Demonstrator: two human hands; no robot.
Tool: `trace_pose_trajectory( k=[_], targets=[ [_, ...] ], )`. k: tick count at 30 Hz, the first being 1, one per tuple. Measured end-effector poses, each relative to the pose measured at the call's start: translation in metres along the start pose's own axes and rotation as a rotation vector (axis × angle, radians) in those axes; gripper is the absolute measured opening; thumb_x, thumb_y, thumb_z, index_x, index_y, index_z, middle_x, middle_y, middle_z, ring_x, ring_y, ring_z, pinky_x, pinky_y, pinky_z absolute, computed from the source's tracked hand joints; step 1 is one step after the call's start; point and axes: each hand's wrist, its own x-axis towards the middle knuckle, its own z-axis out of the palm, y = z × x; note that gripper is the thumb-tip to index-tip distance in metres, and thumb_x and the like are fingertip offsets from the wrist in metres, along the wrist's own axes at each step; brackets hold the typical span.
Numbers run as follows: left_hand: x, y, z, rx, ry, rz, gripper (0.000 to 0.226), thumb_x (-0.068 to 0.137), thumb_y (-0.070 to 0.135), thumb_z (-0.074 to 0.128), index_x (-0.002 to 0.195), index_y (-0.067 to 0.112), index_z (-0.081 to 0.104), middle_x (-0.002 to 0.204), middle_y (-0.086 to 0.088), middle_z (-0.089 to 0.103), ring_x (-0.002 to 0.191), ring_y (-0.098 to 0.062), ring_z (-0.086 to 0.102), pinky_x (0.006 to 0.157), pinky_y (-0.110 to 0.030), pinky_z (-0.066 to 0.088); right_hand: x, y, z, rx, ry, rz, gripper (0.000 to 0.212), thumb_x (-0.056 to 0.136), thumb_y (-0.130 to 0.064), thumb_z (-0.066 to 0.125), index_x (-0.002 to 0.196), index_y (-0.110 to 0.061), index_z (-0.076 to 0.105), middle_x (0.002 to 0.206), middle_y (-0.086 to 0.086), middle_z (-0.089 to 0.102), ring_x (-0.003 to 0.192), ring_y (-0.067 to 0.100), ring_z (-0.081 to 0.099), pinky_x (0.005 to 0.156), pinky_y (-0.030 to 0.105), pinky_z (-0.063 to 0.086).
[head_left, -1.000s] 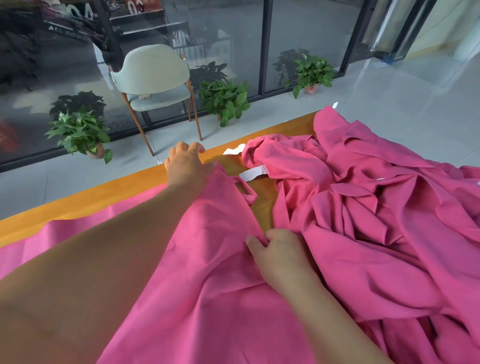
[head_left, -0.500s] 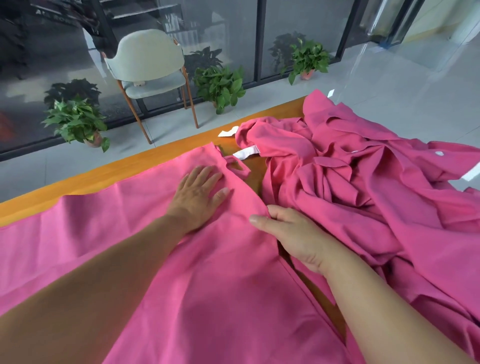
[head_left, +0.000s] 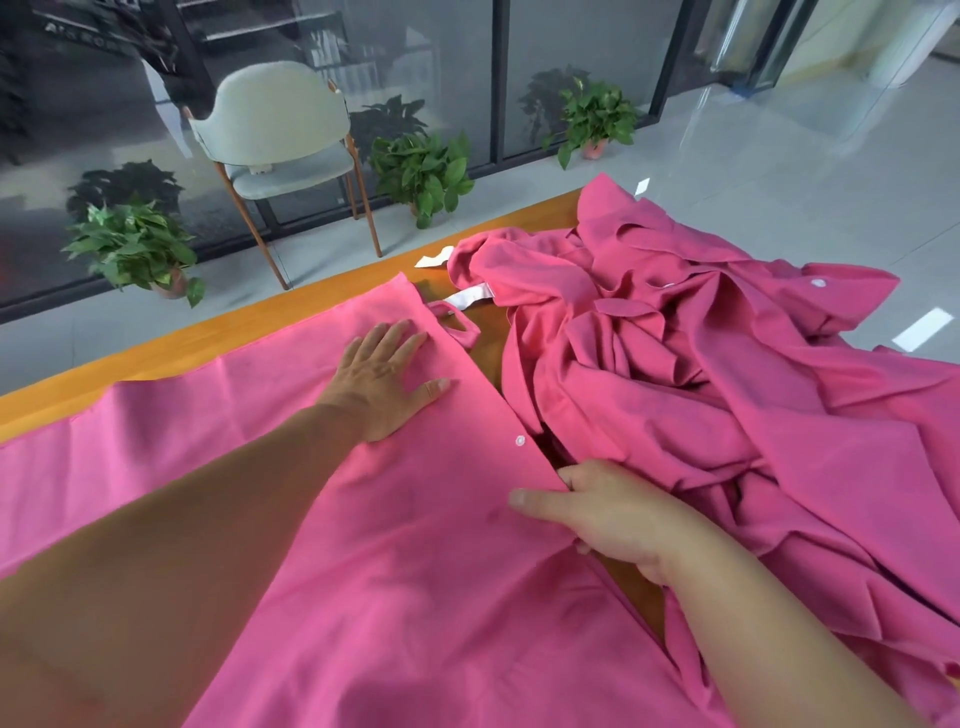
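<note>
Your right hand (head_left: 608, 512) pinches the cloth (head_left: 415, 571) edge just below the snap (head_left: 520, 440), thumb on top. Your left hand (head_left: 387, 376) presses flat, fingers spread, above-left of the snap. Tug hard and the flat cloth may wrinkle, or snag the heap (head_left: 701, 389) right of the snap.

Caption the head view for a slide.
Left hand presses a flat pink cloth panel on the wooden table; right hand pinches its edge.

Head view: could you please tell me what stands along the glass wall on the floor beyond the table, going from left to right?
Left potted plant → pale green chair → middle potted plant → right potted plant.
</note>
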Motion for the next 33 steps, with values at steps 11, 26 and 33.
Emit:
trace_pose_trajectory(
  k=[11, 26, 33],
  targets=[
    [-0.06, 0.066, 0.015, -0.092, 0.007, 0.088, 0.062, 0.104, 0.045, 0.027, 0.157, 0.018, 0.012, 0.164, 0.002, 0.005, 0.15, -0.014, 0.001, 0.122, -0.03, 0.003, -0.019, 0.01, 0.007, -0.152, 0.17, -0.124, 0.063, 0.081, -0.065, 0.061, 0.092, -0.003, 0.064, 0.076, -0.008, 0.064, 0.073, 0.012, 0.061, 0.078, 0.039, 0.052],
    [-0.08, 0.086, 0.006, -0.031, 0.116, 0.032, 0.056, 0.101, 0.041, 0.036, 0.151, 0.018, 0.025, 0.155, -0.005, 0.021, 0.145, -0.027, 0.016, 0.119, -0.038, 0.014, -0.066, 0.032, -0.006, -0.239, -0.045, -0.023, 0.08, 0.053, -0.072, 0.076, 0.088, -0.002, 0.063, 0.071, -0.008, 0.053, 0.066, 0.01, 0.05, 0.065, 0.034, 0.046],
    [-0.115, 0.112, 0.026, -0.055, 0.093, 0.043, 0.059, 0.099, 0.048, 0.036, 0.151, 0.022, 0.026, 0.148, -0.004, 0.027, 0.139, -0.026, 0.024, 0.115, -0.039, 0.021, -0.079, 0.044, -0.008, -0.182, -0.058, -0.111, 0.085, 0.058, -0.074, 0.075, 0.098, 0.0, 0.059, 0.076, -0.008, 0.051, 0.07, 0.011, 0.048, 0.072, 0.046, 0.051]
  ],
)
